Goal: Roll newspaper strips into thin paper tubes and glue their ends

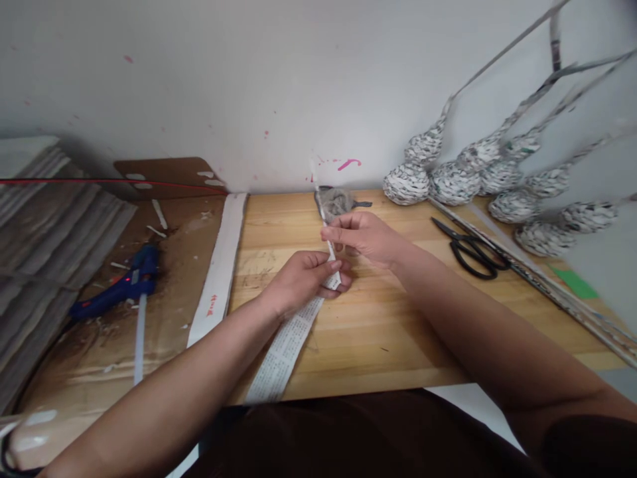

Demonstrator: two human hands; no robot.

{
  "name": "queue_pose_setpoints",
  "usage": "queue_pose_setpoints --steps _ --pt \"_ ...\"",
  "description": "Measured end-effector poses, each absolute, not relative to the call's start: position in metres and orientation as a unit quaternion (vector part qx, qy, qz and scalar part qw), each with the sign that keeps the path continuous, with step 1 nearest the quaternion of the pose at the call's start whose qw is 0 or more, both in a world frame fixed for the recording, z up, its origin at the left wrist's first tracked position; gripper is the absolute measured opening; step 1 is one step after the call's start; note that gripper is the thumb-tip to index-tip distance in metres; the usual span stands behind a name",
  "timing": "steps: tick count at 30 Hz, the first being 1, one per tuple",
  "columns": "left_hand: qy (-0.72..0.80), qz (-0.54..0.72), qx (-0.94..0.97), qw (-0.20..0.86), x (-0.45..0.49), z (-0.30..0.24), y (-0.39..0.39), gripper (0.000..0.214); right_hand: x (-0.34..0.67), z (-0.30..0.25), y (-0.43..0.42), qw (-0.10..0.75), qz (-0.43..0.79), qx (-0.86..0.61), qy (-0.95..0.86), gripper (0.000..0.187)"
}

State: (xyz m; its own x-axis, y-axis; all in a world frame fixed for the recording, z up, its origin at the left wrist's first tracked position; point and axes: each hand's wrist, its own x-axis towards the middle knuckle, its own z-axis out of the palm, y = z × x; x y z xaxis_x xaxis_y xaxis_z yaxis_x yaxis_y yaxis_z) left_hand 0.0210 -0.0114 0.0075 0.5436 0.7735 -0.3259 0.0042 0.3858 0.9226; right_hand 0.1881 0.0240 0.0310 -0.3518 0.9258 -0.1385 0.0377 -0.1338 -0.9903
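Observation:
A long strip of printed newspaper (283, 358) slants up from the table's front edge to my hands. My left hand (318, 273) is closed on it, thumb pressing on top, where the flat paper narrows into a thin rolled tube. Just above, my right hand (363, 238) pinches that white tube between thumb and fingertips. The tube's upper end points up toward the wall and looks blurred. Behind my right hand lies a greyish wad (336, 201) on a dark holder, partly hidden by the tube.
To the left, a blue glue gun (127, 284) rests on brown cardboard (186, 245) beside stacked paper (54, 259). A pile of white strips (219, 265) borders the wooden board. On the right are black scissors (472, 249), long paper rods (542, 292) and several woven gourd shapes (405, 184).

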Motion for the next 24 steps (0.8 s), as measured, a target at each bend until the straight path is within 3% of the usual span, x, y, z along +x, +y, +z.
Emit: queue_pose_setpoints --steps 3,10,17,24 --pt "0.396 0.258 0.485 0.736 0.0205 0.0070 -0.0109 0.030 0.1909 0.0308 0.0259 0.309 0.664 -0.401 -0.550 0.036" --pt "0.403 0.262 0.490 0.727 0.0220 0.0072 -0.0120 0.030 0.1864 0.0271 0.0263 0.385 0.649 -0.438 -0.488 0.036" --pt "0.405 0.249 0.507 0.719 0.0212 0.0079 -0.0117 0.028 0.1825 0.0288 0.0222 0.406 0.610 -0.460 -0.501 0.039" --pt "0.389 0.249 0.492 0.738 0.0206 0.0089 -0.0118 0.033 0.1862 0.0314 0.0238 0.346 0.660 -0.419 -0.519 0.037"
